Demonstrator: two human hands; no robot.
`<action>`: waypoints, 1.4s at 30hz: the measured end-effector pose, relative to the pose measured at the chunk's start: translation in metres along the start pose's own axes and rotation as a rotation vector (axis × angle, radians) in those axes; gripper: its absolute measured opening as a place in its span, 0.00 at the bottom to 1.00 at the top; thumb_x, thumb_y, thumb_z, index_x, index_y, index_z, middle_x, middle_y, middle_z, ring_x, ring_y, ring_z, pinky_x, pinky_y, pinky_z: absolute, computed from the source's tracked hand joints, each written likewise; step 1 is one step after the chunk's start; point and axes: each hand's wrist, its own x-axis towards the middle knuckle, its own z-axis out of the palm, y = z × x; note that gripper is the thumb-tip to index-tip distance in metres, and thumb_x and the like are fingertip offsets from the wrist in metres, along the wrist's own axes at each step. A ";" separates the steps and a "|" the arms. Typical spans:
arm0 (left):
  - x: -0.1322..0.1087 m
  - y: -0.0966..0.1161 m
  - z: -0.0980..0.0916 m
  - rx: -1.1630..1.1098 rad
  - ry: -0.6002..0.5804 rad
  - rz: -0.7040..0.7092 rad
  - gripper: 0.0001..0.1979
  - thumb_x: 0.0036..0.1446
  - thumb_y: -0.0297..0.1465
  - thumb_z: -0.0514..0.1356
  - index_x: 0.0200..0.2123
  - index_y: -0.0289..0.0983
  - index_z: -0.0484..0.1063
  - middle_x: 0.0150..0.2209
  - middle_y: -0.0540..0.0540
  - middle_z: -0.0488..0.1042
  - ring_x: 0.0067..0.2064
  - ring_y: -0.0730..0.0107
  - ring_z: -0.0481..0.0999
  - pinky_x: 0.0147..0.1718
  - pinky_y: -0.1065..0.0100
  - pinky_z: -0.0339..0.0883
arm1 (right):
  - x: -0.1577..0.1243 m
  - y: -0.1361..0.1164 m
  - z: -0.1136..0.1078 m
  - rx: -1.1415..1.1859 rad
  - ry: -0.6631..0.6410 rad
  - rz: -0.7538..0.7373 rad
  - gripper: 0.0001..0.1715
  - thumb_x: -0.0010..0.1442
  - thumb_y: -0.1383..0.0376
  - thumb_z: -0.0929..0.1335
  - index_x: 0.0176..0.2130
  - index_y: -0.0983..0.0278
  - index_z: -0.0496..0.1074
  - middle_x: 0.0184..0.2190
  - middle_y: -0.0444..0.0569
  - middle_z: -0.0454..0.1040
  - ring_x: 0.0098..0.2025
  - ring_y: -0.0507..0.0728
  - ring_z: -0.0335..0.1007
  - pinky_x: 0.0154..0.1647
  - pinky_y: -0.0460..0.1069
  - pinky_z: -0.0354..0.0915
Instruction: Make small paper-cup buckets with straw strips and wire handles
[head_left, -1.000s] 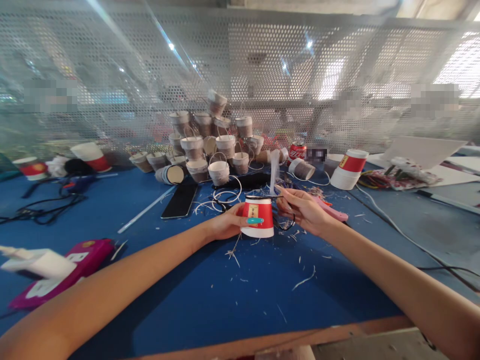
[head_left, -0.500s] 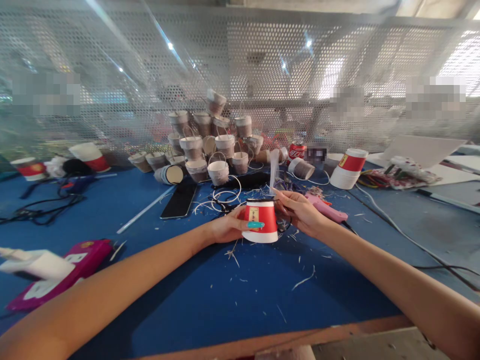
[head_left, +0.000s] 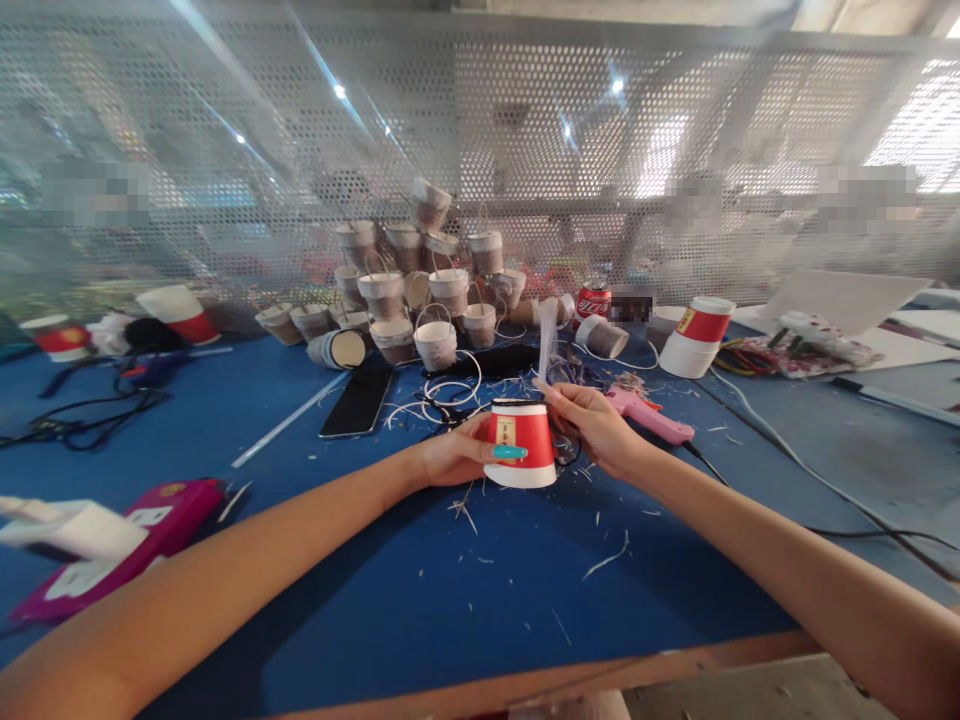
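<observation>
A red and white paper cup (head_left: 534, 440) is upside down, with its narrow base at the top. My left hand (head_left: 459, 452) is closed around its left side, the teal-nailed thumb across the front. A thin black cord (head_left: 517, 403) runs along the cup's upper edge toward my right hand (head_left: 592, 420). That hand is closed in a pinch at the cup's upper right, seemingly on the cord; its fingertips partly hide the grip. Part of a dark loop hangs below the right hand. Just behind the fingertips is a bundle of translucent strips (head_left: 548, 340).
Small handled buckets (head_left: 437, 345) are stacked at the back. A pink glue gun (head_left: 651, 415) lies right, before a stack of paper cups (head_left: 697, 340). A phone (head_left: 358, 402) and clear stick (head_left: 289, 420) lie left, a magenta power strip (head_left: 169, 530) nearer. Scraps litter the blue table (head_left: 360, 620).
My right hand has shifted slightly left, its fingertips now over the cup's upper right edge. The cup and my left hand have hardly moved.
</observation>
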 end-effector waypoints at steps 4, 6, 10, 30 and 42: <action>0.000 -0.001 -0.002 0.009 -0.006 -0.011 0.30 0.34 0.32 0.72 0.45 0.33 0.72 0.41 0.38 0.77 0.43 0.57 0.76 0.49 0.56 0.65 | -0.001 0.001 0.001 -0.042 -0.011 -0.027 0.28 0.50 0.43 0.69 0.22 0.62 0.61 0.13 0.37 0.62 0.14 0.46 0.54 0.13 0.44 0.49; -0.001 -0.001 -0.003 0.010 -0.009 -0.021 0.30 0.34 0.32 0.72 0.45 0.33 0.72 0.42 0.37 0.77 0.43 0.56 0.76 0.49 0.55 0.65 | -0.001 0.001 0.001 -0.064 -0.003 -0.036 0.28 0.50 0.43 0.69 0.22 0.62 0.61 0.13 0.38 0.63 0.14 0.45 0.54 0.13 0.44 0.50; 0.000 -0.002 -0.005 0.013 -0.028 -0.021 0.30 0.35 0.31 0.71 0.46 0.32 0.71 0.43 0.37 0.76 0.46 0.54 0.75 0.50 0.54 0.64 | -0.002 0.002 0.002 -0.098 0.019 -0.037 0.28 0.50 0.42 0.68 0.21 0.62 0.60 0.13 0.38 0.62 0.14 0.45 0.54 0.14 0.44 0.50; 0.009 0.003 -0.001 0.063 0.402 0.282 0.26 0.33 0.26 0.71 0.41 0.33 0.71 0.36 0.45 0.77 0.38 0.65 0.76 0.40 0.64 0.69 | 0.008 0.001 -0.029 -0.971 0.628 -0.081 0.14 0.53 0.58 0.64 0.38 0.64 0.62 0.38 0.55 0.65 0.44 0.63 0.63 0.42 0.57 0.63; 0.009 0.001 0.005 0.248 0.502 0.326 0.28 0.33 0.25 0.72 0.41 0.35 0.69 0.38 0.46 0.76 0.39 0.66 0.75 0.42 0.61 0.67 | -0.003 -0.033 -0.052 -1.678 0.491 0.720 0.40 0.48 0.57 0.70 0.55 0.74 0.60 0.55 0.71 0.61 0.57 0.73 0.58 0.50 0.60 0.58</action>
